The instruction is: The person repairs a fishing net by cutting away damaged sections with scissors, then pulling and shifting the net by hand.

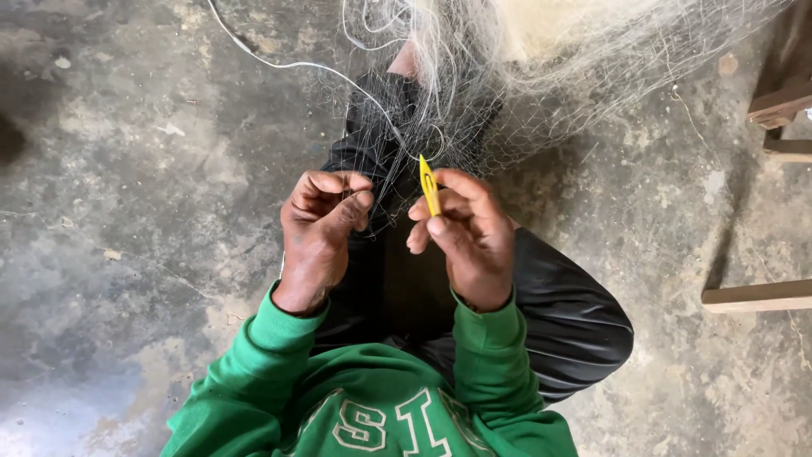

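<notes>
A fine white fishing net (541, 68) hangs down from the top of the view and spreads over my black-trousered legs. My left hand (321, 224) is closed, its thumb and fingers pinching strands of the net's mesh. Just to its right, my right hand (465, 233) holds a slim yellow netting needle (429, 184) upright between thumb and fingers, with the tip pointing up into the mesh. A white twine (296, 63) loops from the upper left down toward the needle. Green sleeves cover both my forearms.
The ground is rough grey concrete (135, 211) with stains and small debris. Wooden furniture legs and rails (782, 101) stand at the right edge, with another wooden bar (753, 296) lower down.
</notes>
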